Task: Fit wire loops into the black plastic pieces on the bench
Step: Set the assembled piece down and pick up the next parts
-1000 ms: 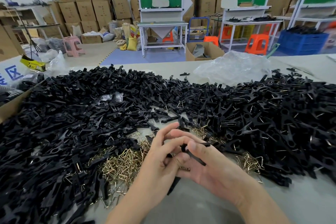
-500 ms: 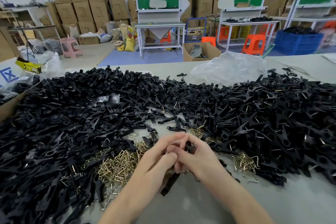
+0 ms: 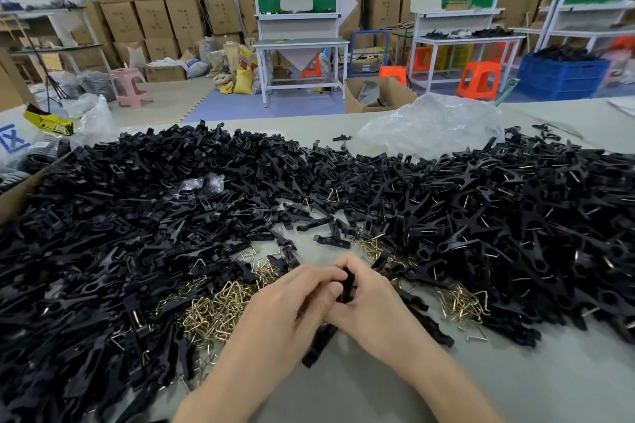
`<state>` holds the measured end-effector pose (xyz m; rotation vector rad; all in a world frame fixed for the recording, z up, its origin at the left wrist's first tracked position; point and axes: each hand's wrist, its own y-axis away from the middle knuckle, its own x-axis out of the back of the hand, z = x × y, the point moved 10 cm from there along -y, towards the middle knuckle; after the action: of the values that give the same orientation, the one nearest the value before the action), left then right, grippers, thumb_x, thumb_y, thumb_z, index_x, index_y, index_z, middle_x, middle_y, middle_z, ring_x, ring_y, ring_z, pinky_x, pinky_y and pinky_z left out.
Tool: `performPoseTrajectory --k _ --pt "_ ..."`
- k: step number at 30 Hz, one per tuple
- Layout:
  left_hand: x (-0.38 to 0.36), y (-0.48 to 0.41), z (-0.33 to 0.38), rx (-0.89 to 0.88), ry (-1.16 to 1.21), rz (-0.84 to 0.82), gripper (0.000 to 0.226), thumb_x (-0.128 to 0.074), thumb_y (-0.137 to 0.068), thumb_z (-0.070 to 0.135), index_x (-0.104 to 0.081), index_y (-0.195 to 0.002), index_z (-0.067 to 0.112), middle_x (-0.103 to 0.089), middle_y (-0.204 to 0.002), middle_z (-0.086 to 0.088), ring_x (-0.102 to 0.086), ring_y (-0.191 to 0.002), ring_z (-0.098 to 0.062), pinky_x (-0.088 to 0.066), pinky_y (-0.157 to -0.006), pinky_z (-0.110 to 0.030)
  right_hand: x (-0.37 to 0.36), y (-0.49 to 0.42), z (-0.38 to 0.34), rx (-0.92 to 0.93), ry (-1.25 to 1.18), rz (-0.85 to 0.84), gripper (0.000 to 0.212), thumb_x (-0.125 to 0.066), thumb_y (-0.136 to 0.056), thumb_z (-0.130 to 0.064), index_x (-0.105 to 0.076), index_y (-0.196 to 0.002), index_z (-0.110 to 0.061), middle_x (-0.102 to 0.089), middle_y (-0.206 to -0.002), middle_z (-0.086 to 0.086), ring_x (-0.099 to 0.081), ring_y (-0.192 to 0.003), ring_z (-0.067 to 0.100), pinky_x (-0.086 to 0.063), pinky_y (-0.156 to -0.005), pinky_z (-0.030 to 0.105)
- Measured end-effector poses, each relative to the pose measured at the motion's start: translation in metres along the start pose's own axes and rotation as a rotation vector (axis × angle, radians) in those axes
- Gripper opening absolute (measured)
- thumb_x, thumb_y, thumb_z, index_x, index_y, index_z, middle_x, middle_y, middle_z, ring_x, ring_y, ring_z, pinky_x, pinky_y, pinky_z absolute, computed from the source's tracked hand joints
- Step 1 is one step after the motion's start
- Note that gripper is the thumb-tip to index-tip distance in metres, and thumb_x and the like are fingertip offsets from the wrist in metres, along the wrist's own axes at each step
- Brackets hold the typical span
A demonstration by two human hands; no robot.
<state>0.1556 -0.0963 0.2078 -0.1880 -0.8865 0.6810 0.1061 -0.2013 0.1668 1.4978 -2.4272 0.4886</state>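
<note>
At the lower centre of the frame, the left hand (image 3: 292, 299) and right hand (image 3: 374, 306) meet, fingers clamped on one black plastic piece (image 3: 347, 287).

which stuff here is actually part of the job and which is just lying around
In the job: left hand and right hand gripping one long black plastic piece; heap of loose black plastic pieces; pile of brass-coloured bent wire loops.
Lying about: crumpled clear plastic bag; yellow-and-black packet; brown cardboard box at left edge.
</note>
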Motion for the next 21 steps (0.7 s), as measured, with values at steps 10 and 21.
performPoseTrajectory --k 10,21 --pt "-0.007 0.001 -0.007 0.127 0.172 -0.112 0.044 -0.071 -0.092 0.025 -0.06 -0.113 0.062 -0.063 -0.1 0.032 -0.061 -0.076 0.012 -0.042 -0.065 -0.004 0.001 0.004 -0.007 0.064 0.053 0.033 0.022 -0.069 -0.074 -0.042 -0.049 -0.079 -0.034 -0.065 -0.072 -0.012 -0.042 -0.053 0.003 -0.036 -0.051 0.016" --pt "-0.001 -0.002 -0.016 0.224 0.386 -0.062 0.025 -0.069 -0.092 0.021 -0.076 -0.104 0.042 -0.069 -0.085 0.014 -0.056 -0.061 0.005 -0.041 -0.057 -0.007 -0.011 0.002 -0.006 -0.01 -0.116 -0.131 0.033 -0.074 -0.077 -0.023 -0.059 -0.101 -0.039 -0.071 -0.099 -0.012 -0.07 -0.093 0.01 -0.057 -0.086 0.033"
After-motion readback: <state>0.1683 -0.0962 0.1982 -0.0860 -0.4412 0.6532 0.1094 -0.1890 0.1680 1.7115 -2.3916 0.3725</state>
